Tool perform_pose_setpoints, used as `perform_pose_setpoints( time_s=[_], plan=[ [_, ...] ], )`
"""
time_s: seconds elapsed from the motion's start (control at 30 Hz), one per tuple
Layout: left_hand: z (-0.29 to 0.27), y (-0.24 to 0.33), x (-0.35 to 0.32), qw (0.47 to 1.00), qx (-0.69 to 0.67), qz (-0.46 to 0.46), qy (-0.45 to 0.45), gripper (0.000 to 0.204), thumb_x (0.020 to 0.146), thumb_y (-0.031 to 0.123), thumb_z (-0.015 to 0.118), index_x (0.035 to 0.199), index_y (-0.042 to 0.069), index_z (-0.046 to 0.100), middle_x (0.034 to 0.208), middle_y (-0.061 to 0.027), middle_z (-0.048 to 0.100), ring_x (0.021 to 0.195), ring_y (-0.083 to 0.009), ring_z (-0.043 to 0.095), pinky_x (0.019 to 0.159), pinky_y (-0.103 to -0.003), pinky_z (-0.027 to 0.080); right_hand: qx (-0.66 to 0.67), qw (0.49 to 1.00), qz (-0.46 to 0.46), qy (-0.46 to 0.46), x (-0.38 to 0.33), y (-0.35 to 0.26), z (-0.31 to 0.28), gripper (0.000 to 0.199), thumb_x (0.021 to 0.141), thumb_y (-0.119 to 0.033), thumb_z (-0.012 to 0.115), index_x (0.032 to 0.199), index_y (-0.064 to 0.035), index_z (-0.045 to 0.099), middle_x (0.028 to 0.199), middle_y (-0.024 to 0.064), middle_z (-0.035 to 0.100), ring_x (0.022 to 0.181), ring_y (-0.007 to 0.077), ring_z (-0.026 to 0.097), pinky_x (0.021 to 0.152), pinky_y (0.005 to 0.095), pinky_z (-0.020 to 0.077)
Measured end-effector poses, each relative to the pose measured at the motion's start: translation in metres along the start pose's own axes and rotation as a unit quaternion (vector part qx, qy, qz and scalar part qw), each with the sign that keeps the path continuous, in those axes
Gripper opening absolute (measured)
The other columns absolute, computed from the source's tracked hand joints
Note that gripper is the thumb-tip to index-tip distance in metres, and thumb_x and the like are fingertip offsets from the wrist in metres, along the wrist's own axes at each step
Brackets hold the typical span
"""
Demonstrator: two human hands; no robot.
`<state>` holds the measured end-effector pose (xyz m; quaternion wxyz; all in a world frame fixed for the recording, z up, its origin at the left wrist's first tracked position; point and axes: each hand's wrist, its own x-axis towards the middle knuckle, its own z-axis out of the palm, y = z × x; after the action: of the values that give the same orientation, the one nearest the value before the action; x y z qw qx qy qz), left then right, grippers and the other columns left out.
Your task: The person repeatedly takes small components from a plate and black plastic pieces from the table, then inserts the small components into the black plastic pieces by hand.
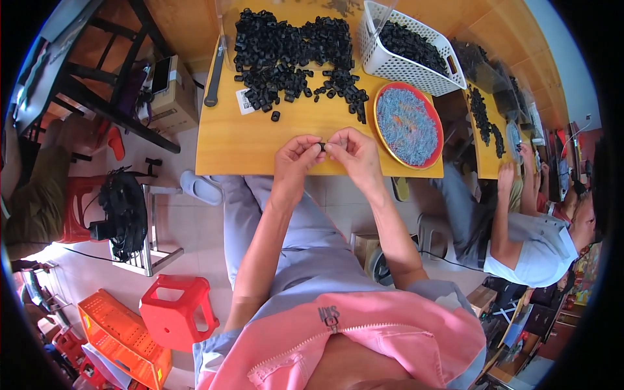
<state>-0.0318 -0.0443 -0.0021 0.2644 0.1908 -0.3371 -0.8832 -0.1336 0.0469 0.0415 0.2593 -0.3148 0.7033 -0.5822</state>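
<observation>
Both my hands meet above the front edge of the yellow wooden table (253, 146). My left hand (299, 156) pinches a small black part (322, 147) between thumb and fingertips. From the other side, my right hand (356, 156) closes its thumb and forefinger on the same part; whether it also holds a smaller piece is hidden. Beyond them a large heap of short black cylindrical parts (286, 45) spreads over the table, with one loose black part (275, 116) nearer me. To the right of my right hand sits a round red-rimmed tray (437, 144) full of tiny blue-grey pieces.
A white perforated basket (416, 78) of black parts stands at the back right. A dark flat strip (214, 78) lies along the table's left edge, near a white label (245, 102). A red stool (174, 312) and orange crate (120, 335) are lower left. Another person (530, 244) sits at right.
</observation>
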Motion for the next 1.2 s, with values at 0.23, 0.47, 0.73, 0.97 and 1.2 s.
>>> perform_pose_setpoints(
  time_s=[0.23, 0.47, 0.73, 0.97, 1.2],
  plan=[
    [0.009, 0.008, -0.01, 1.0, -0.015, -0.019, 0.001, 0.012, 0.083, 0.001, 0.057, 0.095, 0.0, 0.057, 0.089, -0.0059, 0.061, 0.078, -0.0122, 0.06, 0.072, -0.023, 0.05, 0.032, 0.999, 0.004, -0.001, -0.002, -0.005, 0.0, 0.008, 0.075, 0.002, 0.066, 0.077, -0.0009, 0.058, 0.065, -0.0008, 0.057, 0.056, 0.0024, 0.05, 0.051, 0.0177, 0.0396],
    [0.003, 0.009, -0.012, 0.997, -0.073, -0.023, 0.014, 0.011, 0.085, 0.002, 0.054, 0.096, 0.002, 0.056, 0.089, -0.0051, 0.061, 0.079, -0.0124, 0.06, 0.072, -0.023, 0.051, -0.145, 0.965, -0.21, 0.056, -0.005, -0.019, 0.02, 0.007, 0.074, 0.0, 0.065, 0.078, 0.001, 0.06, 0.069, 0.0055, 0.056, 0.056, 0.0105, 0.054, 0.049, 0.0217, 0.0414],
    [0.002, 0.015, -0.021, 0.997, -0.072, -0.01, 0.04, 0.012, 0.084, 0.001, 0.056, 0.096, 0.001, 0.055, 0.081, -0.004, 0.058, 0.073, -0.013, 0.061, 0.068, -0.024, 0.052, -0.297, 0.931, -0.125, 0.169, 0.075, 0.023, 0.027, 0.02, 0.07, -0.014, 0.068, 0.082, -0.0026, 0.057, 0.074, 0.0081, 0.056, 0.063, 0.0206, 0.056, 0.057, 0.0335, 0.0444],
    [0.002, 0.016, -0.027, 0.996, -0.077, -0.006, 0.046, 0.012, 0.084, 0.001, 0.056, 0.096, 0.003, 0.056, 0.084, -0.0048, 0.06, 0.072, -0.0129, 0.061, 0.067, -0.023, 0.052, -0.332, 0.912, -0.121, 0.208, 0.09, 0.035, 0.031, 0.012, 0.072, -0.013, 0.063, 0.078, -0.0046, 0.057, 0.078, 0.0118, 0.058, 0.073, 0.0322, 0.058, 0.063, 0.042, 0.0449],
    [-0.001, 0.014, -0.028, 0.995, -0.098, -0.004, 0.015, 0.012, 0.085, 0.002, 0.056, 0.097, 0.002, 0.056, 0.087, -0.0056, 0.06, 0.073, -0.013, 0.061, 0.067, -0.023, 0.052, 0.111, 0.986, -0.035, 0.117, 0.042, 0.031, 0.011, 0.015, 0.08, -0.006, 0.062, 0.093, 0.0013, 0.06, 0.079, 0.0057, 0.061, 0.061, 0.0103, 0.058, 0.052, 0.0235, 0.0457]
  ],
)
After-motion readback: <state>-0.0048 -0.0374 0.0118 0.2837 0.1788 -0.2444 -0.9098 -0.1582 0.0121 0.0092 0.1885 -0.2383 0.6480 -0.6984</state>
